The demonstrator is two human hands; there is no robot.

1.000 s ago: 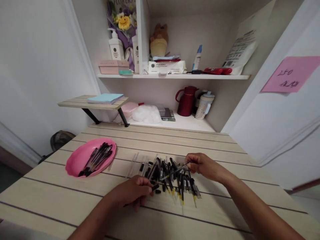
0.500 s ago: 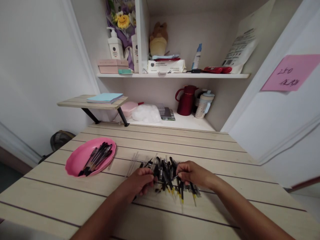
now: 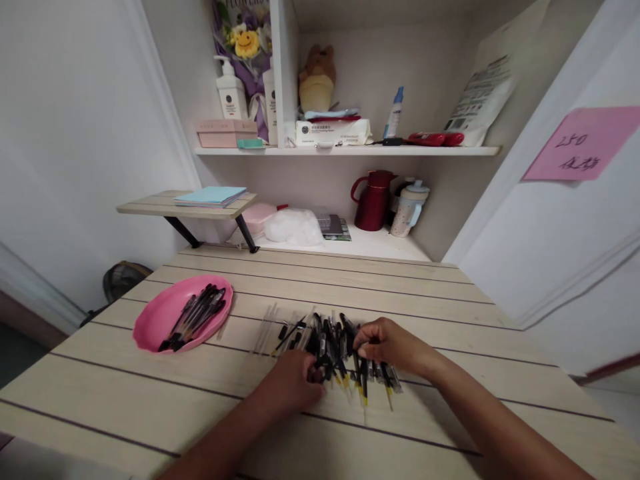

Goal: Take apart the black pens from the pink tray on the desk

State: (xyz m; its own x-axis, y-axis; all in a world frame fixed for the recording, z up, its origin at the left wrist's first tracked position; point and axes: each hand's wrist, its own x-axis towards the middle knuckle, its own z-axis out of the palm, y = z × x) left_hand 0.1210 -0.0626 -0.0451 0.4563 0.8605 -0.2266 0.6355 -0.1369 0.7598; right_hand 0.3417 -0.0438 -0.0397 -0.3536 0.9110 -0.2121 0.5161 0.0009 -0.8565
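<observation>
A heap of pen parts (image 3: 327,337) lies on the table between my hands: black caps, clear barrels and thin refills with yellow ends. My left hand (image 3: 296,381) is at the heap's near left side, thumb and fingers curled together; what they hold is hidden. At the right side of the heap my right hand (image 3: 383,341) is closed in a pinch just over the parts. Whatever sits between its fingertips is too small to make out. Several clear tubes (image 3: 265,328) lie left of the heap. Pens with black caps (image 3: 195,319) rest in a pink dish (image 3: 155,320).
A small raised stand (image 3: 200,207) with blue paper (image 3: 213,195) stands at the back left. Behind the table, a shelf unit holds a red jug (image 3: 373,201), a pale cup (image 3: 410,210) and a white plastic bag (image 3: 293,227). A wall rises on the right.
My left hand has moved right and slightly nearer, to the front of the heap, uncovering black parts on the left. The right hand stays almost where it was, still pinched.
</observation>
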